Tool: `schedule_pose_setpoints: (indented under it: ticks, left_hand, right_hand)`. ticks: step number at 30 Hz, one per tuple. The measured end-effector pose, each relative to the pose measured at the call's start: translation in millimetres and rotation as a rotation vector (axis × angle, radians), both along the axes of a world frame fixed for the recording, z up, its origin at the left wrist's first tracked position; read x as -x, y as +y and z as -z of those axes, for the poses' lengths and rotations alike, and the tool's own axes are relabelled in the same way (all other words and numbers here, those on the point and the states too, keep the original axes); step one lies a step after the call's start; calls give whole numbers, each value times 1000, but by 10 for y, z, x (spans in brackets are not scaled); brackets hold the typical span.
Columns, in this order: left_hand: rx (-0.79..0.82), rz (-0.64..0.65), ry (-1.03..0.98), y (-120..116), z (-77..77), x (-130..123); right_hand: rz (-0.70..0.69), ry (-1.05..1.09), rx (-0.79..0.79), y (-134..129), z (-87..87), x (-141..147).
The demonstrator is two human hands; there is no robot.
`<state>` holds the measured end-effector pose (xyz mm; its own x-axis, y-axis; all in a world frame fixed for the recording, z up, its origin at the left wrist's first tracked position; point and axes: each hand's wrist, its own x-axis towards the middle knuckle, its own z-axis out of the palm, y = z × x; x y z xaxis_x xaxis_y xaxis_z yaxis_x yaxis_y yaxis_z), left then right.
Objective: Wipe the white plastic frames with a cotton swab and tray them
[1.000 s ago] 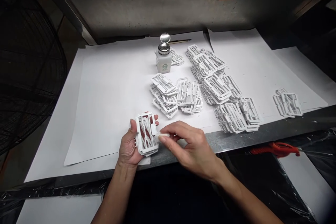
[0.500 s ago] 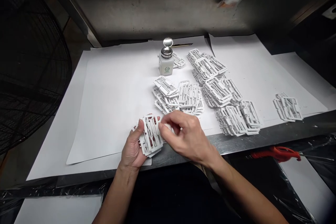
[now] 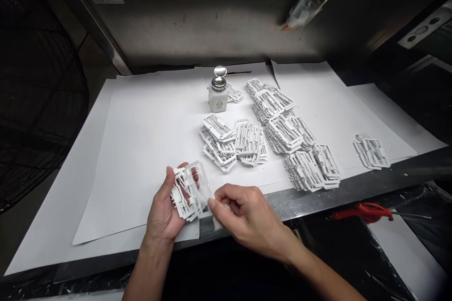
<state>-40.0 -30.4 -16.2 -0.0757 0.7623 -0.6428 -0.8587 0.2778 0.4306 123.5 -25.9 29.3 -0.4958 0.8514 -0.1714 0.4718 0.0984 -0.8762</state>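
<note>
1. White plastic frames (image 3: 187, 190), a small stack of them, sit fanned in the left hand (image 3: 165, 209) at about 7 o'clock of the view, just above the near edge of the surface (image 3: 318, 193).
2. Left hand's grip is closed around the stack, thumb on its left edge and fingers behind it.
3. Right hand (image 3: 247, 218) is just to the 3 o'clock side of the stack; its thumb and forefinger pinch the lower right corner of the top frame, which is blurred.
4. White paper sheets (image 3: 148, 131) cover the surface under both hands.
5. Loose piles of like frames (image 3: 275, 134) lie toward 1 o'clock from the hands, well apart from them, running in a band across the paper.
6. One small separate pile (image 3: 371, 153) lies at 3 o'clock near the right edge.
7. A white dispenser bottle (image 3: 217, 90) with a metal top stands upright at 12 o'clock, beside the far piles.
8. A red-handled tool (image 3: 363, 210) lies below the surface edge at 4 o'clock.
</note>
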Motion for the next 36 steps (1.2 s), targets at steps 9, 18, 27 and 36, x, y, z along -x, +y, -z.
schedule_pose_setpoints:
  ticks: [9, 18, 27, 36]
  left_hand:
    - [-103, 101, -158, 2, -3, 22]
    - [-45, 144, 74, 19, -29, -9]
    - [-101, 100, -33, 67, -20, 32]
    - [-202, 7, -59, 19, 44, -83]
  right_hand:
    - [146, -56, 47, 396, 20, -108]
    - [111, -608, -317, 1195, -168, 76]
    - [195, -259, -147, 937, -174, -78]
    - [253, 262, 420, 36, 46, 84]
